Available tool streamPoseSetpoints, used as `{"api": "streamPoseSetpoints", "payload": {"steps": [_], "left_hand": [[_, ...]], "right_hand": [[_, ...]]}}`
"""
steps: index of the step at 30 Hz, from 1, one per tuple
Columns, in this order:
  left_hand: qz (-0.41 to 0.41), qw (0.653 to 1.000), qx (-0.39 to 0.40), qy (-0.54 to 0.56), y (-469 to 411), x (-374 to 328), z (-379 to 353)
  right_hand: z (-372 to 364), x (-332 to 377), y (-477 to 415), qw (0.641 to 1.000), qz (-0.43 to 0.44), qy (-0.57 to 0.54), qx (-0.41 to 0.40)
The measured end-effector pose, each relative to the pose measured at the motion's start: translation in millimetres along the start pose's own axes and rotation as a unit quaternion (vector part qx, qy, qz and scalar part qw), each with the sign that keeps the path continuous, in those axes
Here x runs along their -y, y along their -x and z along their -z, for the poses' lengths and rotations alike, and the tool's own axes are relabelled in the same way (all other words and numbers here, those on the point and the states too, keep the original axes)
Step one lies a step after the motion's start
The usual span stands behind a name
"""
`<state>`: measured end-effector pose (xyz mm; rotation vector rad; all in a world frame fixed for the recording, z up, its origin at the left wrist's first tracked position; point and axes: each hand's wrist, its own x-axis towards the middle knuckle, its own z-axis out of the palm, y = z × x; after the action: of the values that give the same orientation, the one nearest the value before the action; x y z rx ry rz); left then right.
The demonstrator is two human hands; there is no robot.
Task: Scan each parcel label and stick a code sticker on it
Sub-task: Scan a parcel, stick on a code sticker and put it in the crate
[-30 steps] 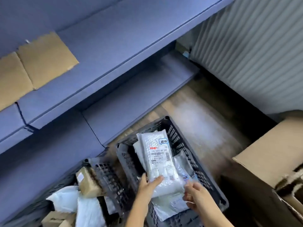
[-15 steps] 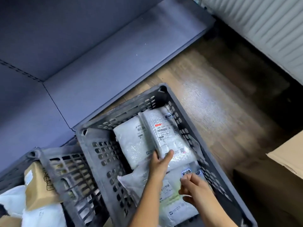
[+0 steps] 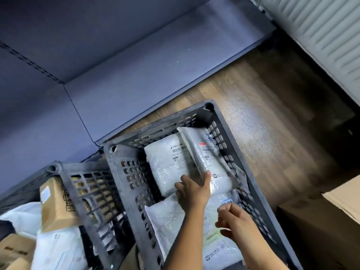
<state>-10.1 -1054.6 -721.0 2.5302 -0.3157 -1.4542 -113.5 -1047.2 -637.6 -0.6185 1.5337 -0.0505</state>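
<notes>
Head view: a dark slatted plastic crate (image 3: 155,124) sits in the middle of the frame on the wooden floor (image 3: 263,123), its far corner just beside the edge of a blue-grey shelf board (image 3: 146,65).

Three white bubble-mailer parcels lie inside the crate. The narrow parcel (image 3: 194,141) lies tilted along the right wall, printed label (image 3: 209,152) facing up, with a small blue-and-white sticker (image 3: 210,137) near its far end. It overlaps the wide parcel (image 3: 167,166) to its left.

The left hand (image 3: 191,191) holds the near end of the narrow parcel, thumb laid on its face and fingers curled at its left edge.

The lower parcel (image 3: 169,217) lies beneath both forearms and carries a second blue-and-white sticker (image 3: 227,202).

The right hand (image 3: 231,217) is curled into a loose fist right over this parcel, just below that sticker.

At lower left, a second crate (image 3: 64,172) touches the first. It holds a brown cardboard box (image 3: 52,207) and white poly bags (image 3: 58,248).

A large carton (image 3: 344,199) shows at the right edge, and a ribbed grey panel (image 3: 321,36) fills the upper right.
</notes>
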Motion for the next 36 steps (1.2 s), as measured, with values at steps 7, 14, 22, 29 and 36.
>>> {"api": "streamPoseSetpoints", "payload": {"steps": [7, 14, 22, 29, 36], "left_hand": [[-0.077, 0.992, -0.065, 0.075, 24, 21, 97], [-0.052, 0.970, -0.150, 0.182, 79, 92, 197], [0.073, 0.934, -0.261, 0.234, 98, 233, 265], [0.108, 0.946, -0.271, 0.139, 55, 327, 298], [0.087, 0.987, -0.128, 0.038, 0, 350, 283]], "right_hand": [[-49, 30, 42, 0.997, 0.037, 0.038, 0.052], [-141, 36, 102, 0.976, 0.102, 0.141, 0.132], [-251, -13, 128, 0.930, 0.133, 0.276, 0.202], [-335, -65, 124, 0.890, 0.109, 0.382, 0.222], [-358, -102, 98, 0.875, 0.077, 0.434, 0.200]]}}
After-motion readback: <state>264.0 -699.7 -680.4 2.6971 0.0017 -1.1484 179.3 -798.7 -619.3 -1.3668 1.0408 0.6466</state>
